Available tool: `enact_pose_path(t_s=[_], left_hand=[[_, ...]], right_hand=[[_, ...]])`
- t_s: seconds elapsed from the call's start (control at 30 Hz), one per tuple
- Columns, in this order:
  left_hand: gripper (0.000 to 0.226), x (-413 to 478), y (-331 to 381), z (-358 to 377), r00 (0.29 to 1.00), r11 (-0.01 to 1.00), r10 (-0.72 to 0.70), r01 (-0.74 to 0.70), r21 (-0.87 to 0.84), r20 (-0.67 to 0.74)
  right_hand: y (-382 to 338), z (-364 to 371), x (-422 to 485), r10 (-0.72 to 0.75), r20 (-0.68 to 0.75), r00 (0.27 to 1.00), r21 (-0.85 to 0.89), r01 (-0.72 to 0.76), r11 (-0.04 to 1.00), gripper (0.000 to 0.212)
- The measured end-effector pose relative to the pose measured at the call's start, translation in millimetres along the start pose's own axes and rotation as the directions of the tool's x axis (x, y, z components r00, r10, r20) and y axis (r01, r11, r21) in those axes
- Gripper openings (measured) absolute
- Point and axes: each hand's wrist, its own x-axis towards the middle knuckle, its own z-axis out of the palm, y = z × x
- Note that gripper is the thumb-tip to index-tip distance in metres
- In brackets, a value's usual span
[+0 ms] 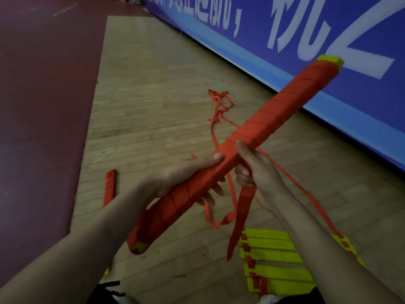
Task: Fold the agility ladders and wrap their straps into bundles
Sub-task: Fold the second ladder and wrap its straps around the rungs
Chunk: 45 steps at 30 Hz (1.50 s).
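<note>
The right forearm [328,249] hides part of the folded ladder [269,253] on the floor [153,106] below the bundle [274,113]. The bundle slants from near-left to far-right. The left hand [175,178] and right hand [256,172] curl their fingers round its middle; a loose strap [241,211] hangs beneath.

So we've got the bundle [274,113] up in front of us, slanting from lower left near us to upper right further out. Our left hand [173,174] grips it nearer our end, and our right hand [256,172] grips it just beyond, with the strap [243,207] hanging below. More strap trails over the floor [153,95] behind the bundle. A folded ladder [269,260] lies on the floor under our right arm. A second bundle [110,187] lies off left, and a banner [285,29] runs along the right.
</note>
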Motion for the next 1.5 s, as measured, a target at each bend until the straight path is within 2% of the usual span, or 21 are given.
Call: enact_pose_path(t_s=[0.07,0.13,0.27,0.37,0.43,0.5,0.57,0.6,0.67,0.73,0.8,0.87,0.97,1.07,1.13,1.23,1.37,1.5], left_hand=[[0.045,-5,-2,-4,0.996,0.995,0.041,-0.034,-0.089,0.078],[0.031,-8,-2,-5,0.995,0.988,0.083,-0.075,-0.133,0.058],[0.024,-8,-5,-6,0.988,0.984,0.152,-0.151,-0.091,0.007],[0.015,-12,-6,-10,0.983,0.979,0.183,-0.18,-0.095,0.022],[0.026,-15,-5,-12,0.976,0.971,0.207,-0.197,-0.137,0.064],[0.043,-17,-4,-14,0.967,0.964,0.233,-0.216,-0.154,0.103],[0.044,-18,-2,-12,0.961,0.961,0.251,-0.234,-0.144,0.116],[0.042,-19,-2,-11,0.961,0.962,0.254,-0.239,-0.133,0.111],[0.027,-19,-1,-8,0.962,0.962,0.257,-0.246,-0.117,0.091],[0.007,-18,-2,-6,0.965,0.963,0.255,-0.247,-0.11,0.066],[0.004,-18,-2,-4,0.965,0.964,0.259,-0.255,-0.078,0.051],[0.007,-17,-2,-3,0.962,0.963,0.268,-0.267,-0.044,0.043],[0.031,-16,-1,0,0.961,0.963,0.268,-0.27,0.016,0.064],[0.04,-16,-2,2,0.962,0.965,0.257,-0.261,0.034,0.092],[0.038,-17,0,3,0.963,0.965,0.256,-0.26,0.036,0.084],[0.037,-16,2,5,0.959,0.96,0.274,-0.277,0.04,0.069],[0.04,-15,2,5,0.956,0.956,0.292,-0.293,0.033,0.034],[0.029,-16,2,0,0.956,0.955,0.294,-0.293,0.035,-0.008]], right_hand=[[0,-1,1,0.003,0.042,0.999,-0.044,-0.001,0.999,0.036],[0,-2,1,0.013,0.075,0.997,-0.115,-0.005,0.993,0.038],[-6,-11,3,0.077,0.163,0.984,-0.188,-0.045,0.981,0.039],[-10,-17,1,0.101,0.249,0.963,-0.156,-0.064,0.986,0.023],[-13,-16,0,0.082,0.276,0.958,-0.108,-0.054,0.993,0.017],[-14,-12,0,0.062,0.255,0.965,-0.1,-0.037,0.994,0.02],[-14,-8,0,0.06,0.198,0.978,-0.148,-0.031,0.988,0.037],[-13,-7,0,0.061,0.157,0.986,-0.175,-0.033,0.984,0.043],[-11,-8,2,0.047,0.086,0.995,-0.246,-0.024,0.969,0.04],[-11,-12,2,0.057,0.07,0.996,-0.325,-0.031,0.945,0.035],[-10,-16,1,0.076,0.078,0.994,-0.352,-0.044,0.935,0.035],[-11,-17,0,0.088,0.092,0.992,-0.348,-0.051,0.936,0.034],[-12,-16,-1,0.108,0.101,0.989,-0.362,-0.064,0.93,0.031],[-10,-17,-2,0.159,0.031,0.987,-0.386,-0.135,0.913,0.03],[-8,-15,-3,0.159,-0.012,0.987,-0.368,-0.152,0.917,0.04],[-7,-14,-2,0.098,-0.029,0.995,-0.361,-0.102,0.927,0.054],[-6,-15,-1,0.13,-0.028,0.991,-0.384,-0.13,0.914,0.034],[-9,-15,-5,0.209,-0.016,0.978,-0.382,-0.199,0.902,0.032]])
